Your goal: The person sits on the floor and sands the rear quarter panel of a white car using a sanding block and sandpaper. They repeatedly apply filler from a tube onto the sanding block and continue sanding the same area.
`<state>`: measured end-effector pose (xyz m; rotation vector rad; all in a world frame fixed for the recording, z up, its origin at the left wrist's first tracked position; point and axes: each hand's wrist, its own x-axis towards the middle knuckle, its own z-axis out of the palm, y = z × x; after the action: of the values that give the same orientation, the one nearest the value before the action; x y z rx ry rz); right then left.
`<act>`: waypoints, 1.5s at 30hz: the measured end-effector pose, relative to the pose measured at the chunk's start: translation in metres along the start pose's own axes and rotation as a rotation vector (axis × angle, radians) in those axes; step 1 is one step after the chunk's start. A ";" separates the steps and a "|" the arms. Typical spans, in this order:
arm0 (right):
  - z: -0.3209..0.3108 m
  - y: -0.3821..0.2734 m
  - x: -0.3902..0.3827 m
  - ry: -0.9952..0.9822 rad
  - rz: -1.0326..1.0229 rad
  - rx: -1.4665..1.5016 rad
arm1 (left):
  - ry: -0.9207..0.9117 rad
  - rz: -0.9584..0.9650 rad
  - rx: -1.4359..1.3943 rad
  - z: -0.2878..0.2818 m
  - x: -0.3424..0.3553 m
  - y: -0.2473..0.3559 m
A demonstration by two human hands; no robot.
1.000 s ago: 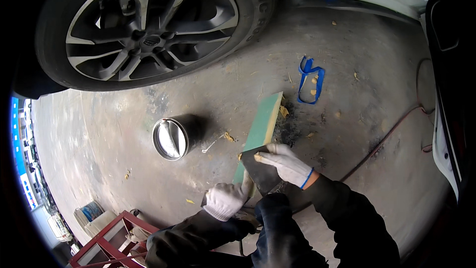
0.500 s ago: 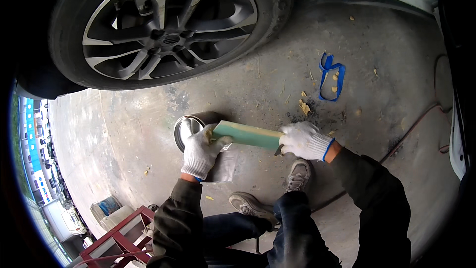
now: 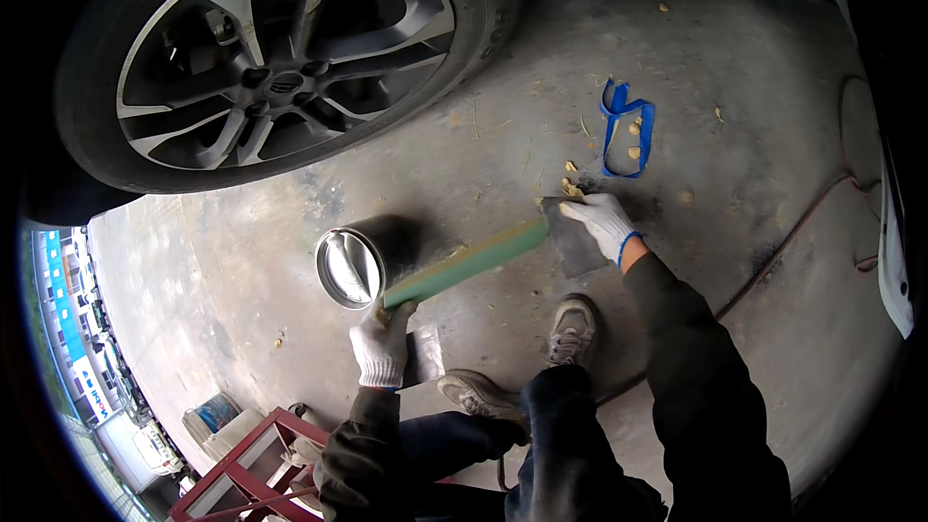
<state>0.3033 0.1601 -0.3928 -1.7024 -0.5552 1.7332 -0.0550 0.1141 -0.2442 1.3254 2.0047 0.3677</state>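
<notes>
My left hand (image 3: 380, 343), in a white knitted glove, is closed round the near-left end of a long, flat green strip (image 3: 464, 263) with a cream-coloured upper edge. A shiny grey sheet (image 3: 425, 356) shows beside that hand; whether the fingers hold it too is unclear. My gloved right hand (image 3: 601, 222) pinches a dark grey rectangular flat sheet (image 3: 574, 244) at the strip's far-right end, the sheet's left edge meeting or overlapping it. Just above the left hand, an open metal can (image 3: 350, 268) shows its silvery inside, its rim close to the strip.
A car wheel (image 3: 283, 87) fills the upper left. On the concrete floor (image 3: 242, 271) lie a blue strap loop (image 3: 628, 130) and cream crumbs (image 3: 571, 188). A hose (image 3: 783, 251) runs along the right. A red metal frame (image 3: 246, 464) and buckets (image 3: 217, 416) stand lower left.
The green strip has tilted, its right end now higher. My right hand has moved up and right, exposing more of the dark sheet. My left hand has lowered, and the can's opening shows fully.
</notes>
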 end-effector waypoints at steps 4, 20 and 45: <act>0.094 -0.063 -0.047 -0.235 -0.100 -0.310 | 0.004 0.030 0.107 0.001 -0.007 0.014; 0.054 0.061 0.007 0.259 -0.238 0.097 | -0.158 -0.100 -0.198 -0.003 -0.043 0.024; 0.098 0.049 0.002 0.233 -0.187 -0.194 | -0.194 -0.129 -0.292 0.004 -0.053 -0.001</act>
<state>0.1992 0.1397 -0.4212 -1.8887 -0.7675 1.3651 -0.0405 0.0657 -0.2271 1.0062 1.7859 0.4349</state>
